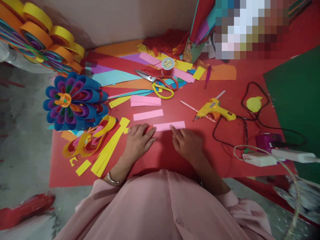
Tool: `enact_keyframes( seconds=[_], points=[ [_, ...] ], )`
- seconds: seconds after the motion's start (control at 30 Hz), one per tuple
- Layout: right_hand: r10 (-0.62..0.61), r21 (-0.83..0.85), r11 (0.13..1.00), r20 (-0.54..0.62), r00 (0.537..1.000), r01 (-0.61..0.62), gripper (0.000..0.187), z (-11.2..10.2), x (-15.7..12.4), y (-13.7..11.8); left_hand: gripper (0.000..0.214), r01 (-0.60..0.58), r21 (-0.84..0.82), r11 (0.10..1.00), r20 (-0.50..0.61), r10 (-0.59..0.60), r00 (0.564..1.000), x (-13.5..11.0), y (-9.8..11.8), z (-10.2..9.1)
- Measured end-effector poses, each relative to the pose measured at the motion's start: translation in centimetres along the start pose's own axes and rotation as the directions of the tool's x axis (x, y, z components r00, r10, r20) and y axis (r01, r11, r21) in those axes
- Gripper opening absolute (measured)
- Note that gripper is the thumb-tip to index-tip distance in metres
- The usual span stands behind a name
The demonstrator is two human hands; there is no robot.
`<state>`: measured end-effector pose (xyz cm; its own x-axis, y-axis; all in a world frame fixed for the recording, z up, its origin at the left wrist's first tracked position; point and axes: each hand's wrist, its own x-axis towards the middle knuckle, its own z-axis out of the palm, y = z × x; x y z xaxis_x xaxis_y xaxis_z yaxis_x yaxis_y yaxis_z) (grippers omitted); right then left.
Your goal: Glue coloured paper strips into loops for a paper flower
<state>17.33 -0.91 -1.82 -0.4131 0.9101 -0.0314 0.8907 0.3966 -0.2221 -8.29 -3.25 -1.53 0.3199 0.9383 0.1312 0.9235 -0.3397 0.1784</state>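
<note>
Apparently to steady the pink strip (163, 127), left hand (138, 141) and right hand (189, 143) touched it, fingers loosely spread, gripping nothing.

We cannot read any word or number here. Near the back edge of the table (160, 153), the thread spool (168, 62) carries a printed label; toward the right edge, the glue gun (221, 112) also carries one. Both are too small.
</note>
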Motion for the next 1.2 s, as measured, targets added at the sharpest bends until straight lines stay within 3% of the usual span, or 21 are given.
enact_keyframes(
  seconds=[0.53,0.63,0.73,0.9,1.2],
  points=[
    [0.025,0.019,0.999,0.102,0.995,-0.027,0.052,-0.9,0.2,-0.2,0.039,-0.027,0.016,1.000,-0.078,0.028,0.997,0.2,0.1,0.1],
    [0.009,0.023,1.000,0.060,0.998,-0.011,0.051,-0.6,0.1,-0.1,0.039,-0.033,0.031,0.999,-0.090,0.035,0.995,0.3,0.1,0.0],
    [-0.014,0.030,0.999,-0.052,0.999,0.016,0.049,-0.2,-0.1,0.1,0.038,-0.052,0.062,0.997,-0.106,0.058,0.993,0.3,0.2,0.0],
    [0.079,-0.039,0.995,-0.291,0.954,-0.094,0.043,0.0,-0.5,0.5,0.038,-0.070,0.118,0.991,-0.111,0.083,0.990,0.4,0.3,-0.2],
    [0.153,-0.057,0.983,-0.258,0.954,-0.173,0.044,0.1,-0.3,0.3,0.037,-0.072,0.113,0.991,-0.115,0.085,0.990,0.5,0.3,-0.2]
  ],
)
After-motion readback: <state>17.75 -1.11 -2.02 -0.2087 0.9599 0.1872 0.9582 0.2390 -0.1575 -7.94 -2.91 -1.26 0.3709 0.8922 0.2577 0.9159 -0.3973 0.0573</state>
